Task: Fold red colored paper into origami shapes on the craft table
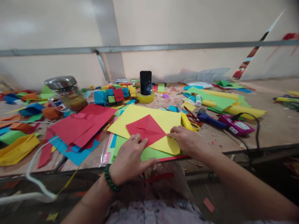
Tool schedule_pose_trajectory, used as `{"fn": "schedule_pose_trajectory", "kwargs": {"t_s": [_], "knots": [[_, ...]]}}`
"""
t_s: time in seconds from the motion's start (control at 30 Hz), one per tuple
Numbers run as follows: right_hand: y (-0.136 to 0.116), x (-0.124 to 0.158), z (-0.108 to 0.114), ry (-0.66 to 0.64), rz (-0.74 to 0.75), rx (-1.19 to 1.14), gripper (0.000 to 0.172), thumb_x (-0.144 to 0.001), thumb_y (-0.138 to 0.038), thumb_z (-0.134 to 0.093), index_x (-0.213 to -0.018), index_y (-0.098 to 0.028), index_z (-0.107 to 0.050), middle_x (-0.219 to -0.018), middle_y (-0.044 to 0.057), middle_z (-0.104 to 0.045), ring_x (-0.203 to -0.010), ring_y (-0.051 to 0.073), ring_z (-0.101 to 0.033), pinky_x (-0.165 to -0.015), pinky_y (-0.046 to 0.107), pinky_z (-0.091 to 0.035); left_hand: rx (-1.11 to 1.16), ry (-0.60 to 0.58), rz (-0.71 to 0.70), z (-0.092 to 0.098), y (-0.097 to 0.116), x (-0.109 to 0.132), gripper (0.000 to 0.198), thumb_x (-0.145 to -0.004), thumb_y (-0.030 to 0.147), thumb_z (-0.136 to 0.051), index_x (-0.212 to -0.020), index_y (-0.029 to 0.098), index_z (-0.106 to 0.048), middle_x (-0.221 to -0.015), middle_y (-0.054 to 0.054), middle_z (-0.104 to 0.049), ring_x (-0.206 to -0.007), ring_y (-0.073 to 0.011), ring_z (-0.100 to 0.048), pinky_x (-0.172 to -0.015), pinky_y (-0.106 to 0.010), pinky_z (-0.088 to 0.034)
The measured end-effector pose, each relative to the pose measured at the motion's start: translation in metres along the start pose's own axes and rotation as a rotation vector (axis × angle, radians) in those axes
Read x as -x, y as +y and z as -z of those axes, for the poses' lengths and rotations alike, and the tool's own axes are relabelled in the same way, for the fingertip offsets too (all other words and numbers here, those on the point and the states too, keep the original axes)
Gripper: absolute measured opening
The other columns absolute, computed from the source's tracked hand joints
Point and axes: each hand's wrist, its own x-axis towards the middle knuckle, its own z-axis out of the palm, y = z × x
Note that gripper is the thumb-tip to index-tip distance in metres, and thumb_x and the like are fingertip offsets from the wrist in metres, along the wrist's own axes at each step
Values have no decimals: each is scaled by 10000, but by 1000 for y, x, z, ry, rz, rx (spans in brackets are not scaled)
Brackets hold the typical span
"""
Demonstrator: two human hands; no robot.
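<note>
A folded red paper square (149, 126), its creases meeting near the middle, lies on a yellow sheet (161, 115). Under that are a green sheet (149, 154) and other coloured sheets. My left hand (132, 154), with curled fingers, holds down the near left edge of the red paper, its thumb stretched toward the table edge. At the right corner of the same paper, my right hand (187, 138) has its fingertips pinched together. The fingertips partly hide the paper's edges.
Red sheets (84, 124) and a glass jar (70, 93) stand left. Behind are folded paper cubes (118, 94) and a phone (145, 82) on yellow tape (146, 97). Yellow-handled scissors (187, 122), a glue gun (211, 120) and a purple device (235, 125) with a cable lie right.
</note>
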Motion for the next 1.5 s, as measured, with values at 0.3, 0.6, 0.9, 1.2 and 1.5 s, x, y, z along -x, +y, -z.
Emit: {"fn": "schedule_pose_trajectory", "kwargs": {"t_s": [0.3, 0.6, 0.9, 1.2, 1.5], "knots": [[-7, -6, 13, 31, 79, 83, 325, -843, -44, -465, -1069, -156, -672, -1011, 107, -662, -928, 227, -563, -746, 312, -458, -73, 17, -25, 0, 4, -1, 667, -795, 715, -478, -1104, 138, -604, -1007, -132, -564, -965, -300, -529, -843, -440, -470], [-32, -24, 5, -43, 311, 65, 366, -892, -187, -515, -1245, -254, -585, -1108, 103, -643, -954, 233, -580, -666, 286, -489, -80, 37, -48, -12, 6, 19, 902, -712, 728, -580, -1346, 96, -467, -1328, -201, -528, -1212, -340, -475, -1053, -505, -330], [-26, -26, 15, -34, 202, -215, 264, -909, -321, -485, -994, -205, -706, -1058, 91, -673, -957, 204, -618, -795, 288, -464, 3, 90, -113, -8, -20, 42, 622, -818, 567, -605, -1291, 167, -548, -1333, -108, -574, -1233, -296, -484, -1066, -493, -304], [-39, -75, 18, -294, -26, -72, 628, -713, -774, -504, -898, -192, -651, -887, 92, -668, -729, 220, -604, -556, 281, -348, 88, 159, -107, -10, -17, 40, 570, -801, 520, -615, -1242, 160, -590, -1284, -128, -601, -1138, -284, -542, -1025, -475, -352], [-34, -83, 26, -424, -73, -107, 526, -693, -703, -563, -816, -195, -615, -798, 64, -658, -672, 195, -561, -545, 279, -308, 98, 131, -78, -14, -18, 47, 590, -822, 519, -596, -1293, 167, -549, -1367, -120, -550, -1241, -284, -500, -1118, -513, -229]]}}
